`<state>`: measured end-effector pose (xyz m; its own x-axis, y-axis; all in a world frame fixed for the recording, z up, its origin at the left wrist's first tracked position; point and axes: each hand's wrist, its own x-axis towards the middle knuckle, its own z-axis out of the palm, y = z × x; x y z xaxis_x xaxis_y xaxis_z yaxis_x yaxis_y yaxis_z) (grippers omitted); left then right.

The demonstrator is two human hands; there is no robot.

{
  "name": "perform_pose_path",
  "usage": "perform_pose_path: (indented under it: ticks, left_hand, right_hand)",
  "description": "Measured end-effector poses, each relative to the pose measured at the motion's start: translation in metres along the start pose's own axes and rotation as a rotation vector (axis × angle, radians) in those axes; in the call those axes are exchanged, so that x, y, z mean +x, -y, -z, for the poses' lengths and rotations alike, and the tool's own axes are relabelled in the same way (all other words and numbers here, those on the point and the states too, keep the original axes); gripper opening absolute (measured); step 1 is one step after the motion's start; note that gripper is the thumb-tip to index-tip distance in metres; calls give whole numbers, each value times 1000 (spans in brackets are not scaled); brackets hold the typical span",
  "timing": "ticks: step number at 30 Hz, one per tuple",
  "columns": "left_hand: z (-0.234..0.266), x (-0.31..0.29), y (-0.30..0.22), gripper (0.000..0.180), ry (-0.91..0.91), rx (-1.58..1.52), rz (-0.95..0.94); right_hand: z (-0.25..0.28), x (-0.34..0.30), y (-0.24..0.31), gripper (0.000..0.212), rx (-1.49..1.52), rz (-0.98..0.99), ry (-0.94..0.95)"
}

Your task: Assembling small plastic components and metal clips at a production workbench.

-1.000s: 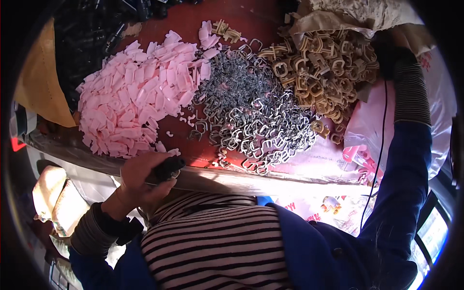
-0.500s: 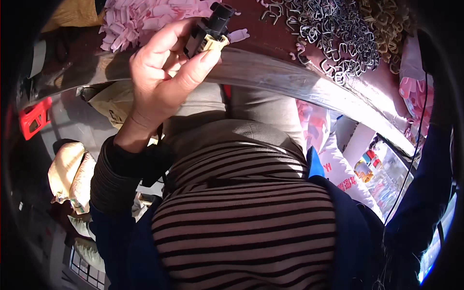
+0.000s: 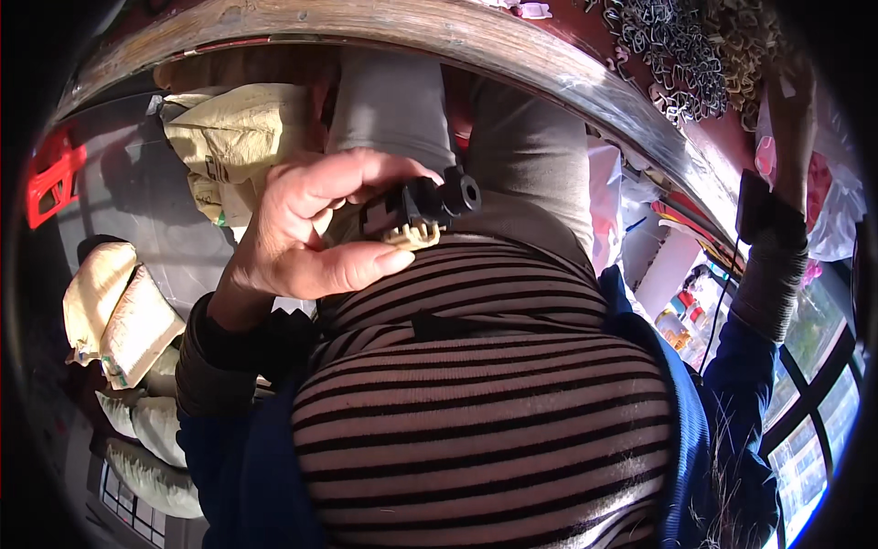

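My left hand [image 3: 306, 233] is closed around a small black plastic part [image 3: 409, 206] with a round hollow knob, held between thumb and fingers over my lap. A cream-coloured toothed piece [image 3: 416, 237] sits on the part's near side, by my thumb. My right hand [image 3: 794, 105] reaches to the far right of the table, beside a pile of brownish-yellow bent clips [image 3: 743, 46]. Its fingers are in shadow, so their hold does not show. Left of that pile lies a heap of dark metal clips [image 3: 668, 55].
The table's worn wooden edge [image 3: 393, 20] curves across in front of me. Clear plastic bags [image 3: 832, 215] hang at the right. Yellow sacks [image 3: 238, 128] stand under the table, more sacks [image 3: 110, 302] on the left floor, near a red plastic item [image 3: 57, 176].
My left hand has come down from over the table to my lap, turning the black part sideways. My right hand has come into view by the brownish-yellow clips. The view has tilted down.
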<state>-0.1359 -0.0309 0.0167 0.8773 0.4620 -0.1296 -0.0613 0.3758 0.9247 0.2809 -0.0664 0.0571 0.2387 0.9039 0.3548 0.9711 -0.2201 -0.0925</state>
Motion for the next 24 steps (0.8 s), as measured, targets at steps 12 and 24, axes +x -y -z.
perform_pose_path:
  ticks: [12, 24]
  left_hand:
    - [-13, -2, -33, 40, 521, 72, 201]
    - [-24, -11, -28, 37, 594, 23, 181]
  right_hand:
    - [67, -121, 118, 34, 1552, 494, 1080]
    - [64, -141, 118, 35, 1755, 589, 1194]
